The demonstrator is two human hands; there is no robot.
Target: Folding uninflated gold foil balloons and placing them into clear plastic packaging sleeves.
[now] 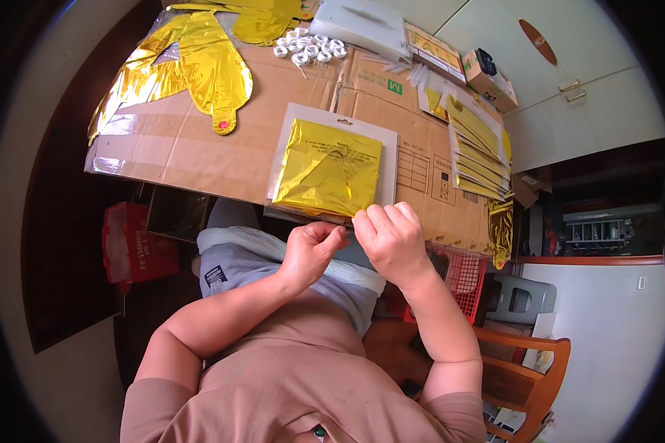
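A folded gold foil balloon [331, 166] lies on a white backing card [389, 151] with a hang hole at its far edge. Clear plastic seems to surround the card, close to the cardboard's front edge. My left hand [312, 253] is just in front of it, thumb and forefinger pinched together. Beside it, my right hand [391, 238] is closed with its fingers curled, near the packet's front right corner. Whatever either hand pinches is too small or hidden to make out.
Flat cardboard [255, 166] covers the work surface. Loose gold foil balloons [214, 66] lie at the far left, white ribbon rolls [324, 50] at the back. Packed gold foil sheets [476, 148] are stacked on the right. A wooden chair [558, 369] stands at the lower right.
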